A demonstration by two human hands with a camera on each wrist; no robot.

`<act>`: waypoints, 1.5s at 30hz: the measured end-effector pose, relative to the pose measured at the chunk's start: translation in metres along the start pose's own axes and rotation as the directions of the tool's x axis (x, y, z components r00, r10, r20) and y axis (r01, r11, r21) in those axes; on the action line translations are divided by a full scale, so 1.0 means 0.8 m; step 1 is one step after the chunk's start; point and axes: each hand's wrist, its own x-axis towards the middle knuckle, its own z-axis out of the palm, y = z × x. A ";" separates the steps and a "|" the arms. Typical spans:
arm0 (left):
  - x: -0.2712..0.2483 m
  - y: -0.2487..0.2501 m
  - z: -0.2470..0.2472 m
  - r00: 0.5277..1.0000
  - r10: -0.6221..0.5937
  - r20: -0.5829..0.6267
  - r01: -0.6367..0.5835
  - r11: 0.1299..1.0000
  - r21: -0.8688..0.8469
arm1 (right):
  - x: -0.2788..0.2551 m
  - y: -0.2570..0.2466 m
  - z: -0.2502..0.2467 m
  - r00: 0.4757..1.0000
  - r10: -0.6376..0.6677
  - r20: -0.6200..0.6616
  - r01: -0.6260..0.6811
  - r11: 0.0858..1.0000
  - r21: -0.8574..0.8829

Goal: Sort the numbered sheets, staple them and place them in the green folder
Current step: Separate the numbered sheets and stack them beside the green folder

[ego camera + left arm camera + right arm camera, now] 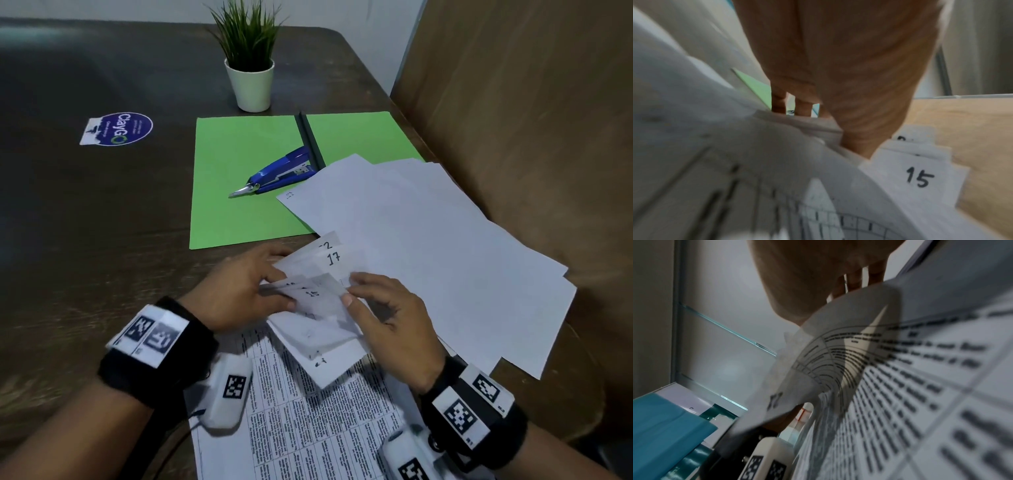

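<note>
The numbered sheets (pixel 318 308) are fanned out near the front edge of the tabletop (pixel 102 212), between both hands. Corners marked 17 and 15 show in the head view, with another partly hidden number above the 17; the left wrist view shows the 15 clearly. The left hand (pixel 239 291) pinches the fan's left side, thumb on top and fingers curled beneath. The right hand (pixel 387 318) grips the right side, its thumb pressing on the top sheet and its fingers behind the stack. The two hands are close together, each clamped on the sheets.

Under the fan lies a printed page (pixel 308 421) with a table of dense text, face up, reaching toward the person. To the right, several blank-side sheets (pixel 428 240) lie spread in a loose overlapping pile, one with a small mark at its corner.

Beyond the hands the green folder (pixel 239 192) lies open and flat, its dark spine running away from the person; the loose pile covers its near right part. A blue stapler (pixel 281 169) rests on the folder's left half. Further back stands a potted plant (pixel 250 65), and to the left a round sticker (pixel 118 129) sits on the tabletop.
</note>
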 end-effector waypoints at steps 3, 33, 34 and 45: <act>-0.024 -0.001 0.006 0.998 -0.054 -0.025 0.050 0.985 -0.165 | -0.001 -0.002 0.001 1.000 -0.005 -0.027 0.007 0.998 0.057; -0.039 -0.006 0.030 0.974 0.030 -0.225 -0.067 0.986 -0.156 | -0.005 -0.015 0.002 0.965 -0.108 0.239 0.081 0.990 0.117; -0.038 -0.004 0.030 0.972 0.030 -0.232 -0.073 0.981 -0.177 | -0.005 -0.017 0.001 0.966 -0.092 0.240 0.062 0.990 0.129; -0.039 0.007 0.024 0.976 0.008 -0.216 -0.068 0.960 -0.272 | -0.005 -0.018 0.000 0.997 -0.073 0.032 0.071 0.996 0.049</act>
